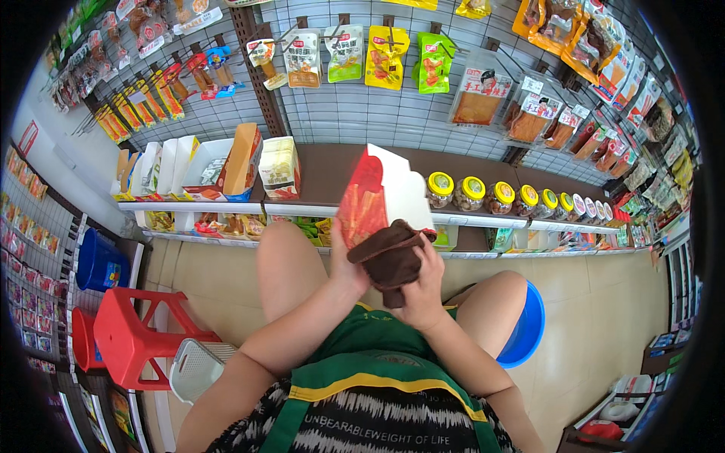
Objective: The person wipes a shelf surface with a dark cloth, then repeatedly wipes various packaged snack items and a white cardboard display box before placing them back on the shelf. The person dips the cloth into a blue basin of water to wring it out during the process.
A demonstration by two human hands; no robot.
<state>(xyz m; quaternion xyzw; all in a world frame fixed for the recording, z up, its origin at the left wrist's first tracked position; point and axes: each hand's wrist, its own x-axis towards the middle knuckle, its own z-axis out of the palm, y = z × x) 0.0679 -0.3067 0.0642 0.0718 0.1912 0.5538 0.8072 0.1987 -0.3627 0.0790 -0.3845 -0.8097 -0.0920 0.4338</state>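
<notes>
A red and white cardboard display box (368,198) is held up in front of my lap, tilted. My left hand (348,263) grips its lower left side. In my right hand (422,286) is a dark brown cloth (391,260), pressed against the box's lower end. Part of the cloth hangs below the box. Behind the box runs a brown shelf (328,161), with an upright stack of pale packets (279,168) and open cardboard boxes (209,164) to the left. A row of jars with mostly yellow lids (470,192) stands to the right.
Packaged snacks (387,56) hang from hooks on a wire grid wall. At my left are a red plastic stool (127,340), a white basket (195,368) and a blue bin (99,263). A blue basin (524,328) stands on the floor beside my right leg.
</notes>
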